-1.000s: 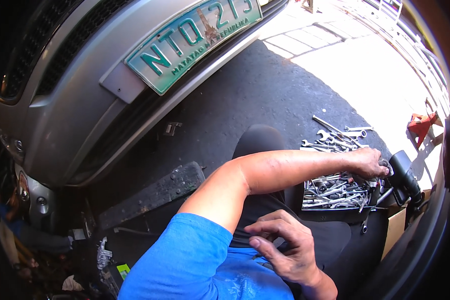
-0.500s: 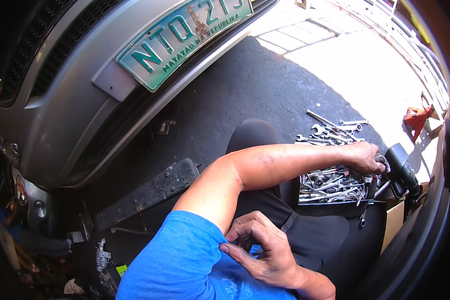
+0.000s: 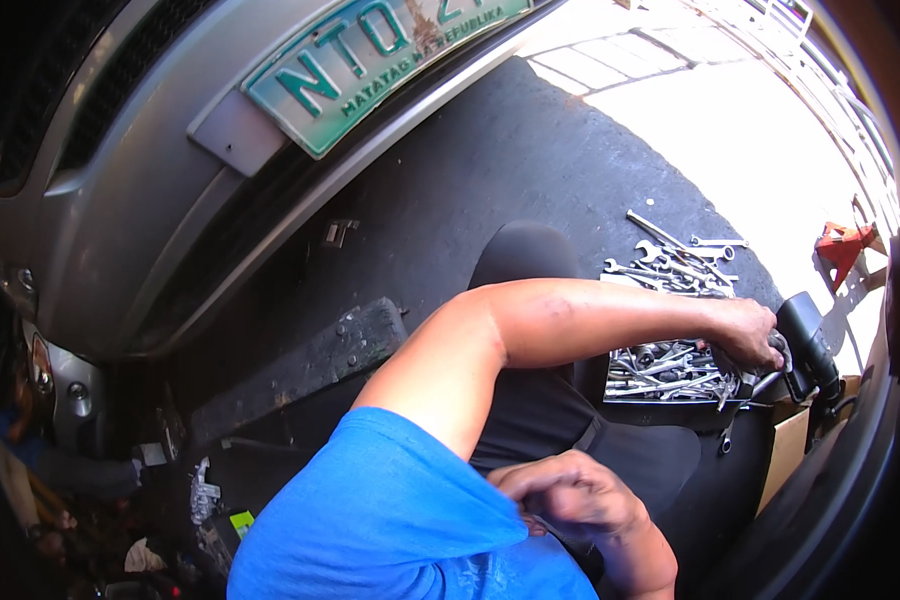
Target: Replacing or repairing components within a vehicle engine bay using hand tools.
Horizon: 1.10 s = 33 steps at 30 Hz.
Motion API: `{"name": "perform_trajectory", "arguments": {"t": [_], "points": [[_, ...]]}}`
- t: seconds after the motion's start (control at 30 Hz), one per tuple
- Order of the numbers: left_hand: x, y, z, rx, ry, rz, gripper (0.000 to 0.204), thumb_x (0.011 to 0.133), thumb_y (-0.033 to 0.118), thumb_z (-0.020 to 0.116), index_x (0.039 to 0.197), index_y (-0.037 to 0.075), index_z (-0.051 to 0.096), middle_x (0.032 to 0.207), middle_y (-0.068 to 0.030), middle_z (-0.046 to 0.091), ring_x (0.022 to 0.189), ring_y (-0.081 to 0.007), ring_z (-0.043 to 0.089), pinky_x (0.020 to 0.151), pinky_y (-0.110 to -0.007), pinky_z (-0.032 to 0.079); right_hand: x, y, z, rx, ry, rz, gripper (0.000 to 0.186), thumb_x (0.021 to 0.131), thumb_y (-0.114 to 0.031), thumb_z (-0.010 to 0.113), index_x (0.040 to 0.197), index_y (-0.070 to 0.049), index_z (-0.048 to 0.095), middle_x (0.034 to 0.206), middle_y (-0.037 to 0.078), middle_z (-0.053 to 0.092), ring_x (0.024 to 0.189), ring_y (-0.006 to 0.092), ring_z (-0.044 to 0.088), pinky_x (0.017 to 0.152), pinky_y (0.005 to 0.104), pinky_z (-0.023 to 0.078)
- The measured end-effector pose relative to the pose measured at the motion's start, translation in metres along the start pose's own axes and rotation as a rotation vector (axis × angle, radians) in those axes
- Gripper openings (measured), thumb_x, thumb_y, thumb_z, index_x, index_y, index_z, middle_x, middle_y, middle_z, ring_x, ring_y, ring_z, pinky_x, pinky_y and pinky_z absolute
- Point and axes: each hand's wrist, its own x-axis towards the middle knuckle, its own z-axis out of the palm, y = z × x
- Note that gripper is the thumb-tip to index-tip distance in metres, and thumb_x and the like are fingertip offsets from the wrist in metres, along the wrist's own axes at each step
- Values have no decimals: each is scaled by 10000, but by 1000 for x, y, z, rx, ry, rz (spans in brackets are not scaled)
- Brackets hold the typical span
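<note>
My left arm stretches across to the right, and my left hand [image 3: 748,332] is closed around a crumpled grey rag [image 3: 783,352] beside the tool tray. Only part of the rag shows past the fingers. Low in the middle, my right hand [image 3: 580,497], smeared by motion, is closed on the hem of my blue shirt sleeve [image 3: 410,490]. The cloth is drawn out to a point at its fingers. Under my left forearm sits a tray of sockets and tools [image 3: 670,388], partly covered. Several loose wrenches [image 3: 670,258] lie on its far side.
A silver car bumper [image 3: 160,200] with a green-and-white plate [image 3: 370,70] fills the upper left. A black handled tool [image 3: 808,345] and cardboard box [image 3: 785,455] stand right. Further off is a red jack stand [image 3: 842,250]. A dark studded board [image 3: 310,365] lies left.
My right hand has pulled the sleeve hem to the right and down, stretching the cloth. My left hand, still on the rag, has shifted slightly right and down. The whole view has moved a little.
</note>
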Motion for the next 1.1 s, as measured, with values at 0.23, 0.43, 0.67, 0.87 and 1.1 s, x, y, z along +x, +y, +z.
{"name": "perform_trajectory", "arguments": {"t": [0.23, 0.43, 0.67, 0.87, 1.1], "points": [[29, -8, 34, -30, -116, -8, 587, 868, 568, 705, 1000, 0, 775, 1015, -212, 756, 1000, -346, 730, 860, -423, 567, 13, 27, 9, 480, -52, -200, 750, 1026, -594, 488, 1211, 111, 662, 1145, 213, 609, 759, 130, 516, 668, 274, 405], [79, -53, 61, -582, -645, -131, 464, 973, 514, 614, 1292, 181, 665, 1299, -19, 680, 1115, -148, 606, 962, -342, 486, 68, 90, 34, 782, -293, 29, 748, 1029, -594, 479, 1212, 109, 657, 1110, 191, 611, 742, 120, 516, 651, 265, 407], [-17, -88, 51, -513, -567, -298, 486, 960, 533, 629, 1256, 151, 677, 1215, -30, 680, 1057, -156, 613, 911, -346, 496, 110, 125, 57, 1042, -527, 31, 745, 1033, -594, 469, 1213, 105, 652, 1070, 166, 614, 721, 108, 515, 631, 255, 409], [-45, -91, 29, -378, -530, -353, 509, 948, 550, 642, 1225, 126, 687, 1142, -39, 680, 1007, -163, 618, 867, -349, 505, 129, 129, 74, 1155, -708, -21, 743, 1037, -594, 460, 1214, 103, 647, 1036, 144, 616, 704, 98, 514, 614, 247, 411], [-39, -62, 20, -284, -487, -220, 539, 934, 569, 656, 1188, 96, 699, 1058, -50, 681, 950, -172, 624, 815, -352, 515, 121, 131, 68, 1204, -740, -110, 740, 1041, -594, 450, 1215, 99, 642, 996, 118, 619, 684, 86, 513, 594, 237, 413]]}}
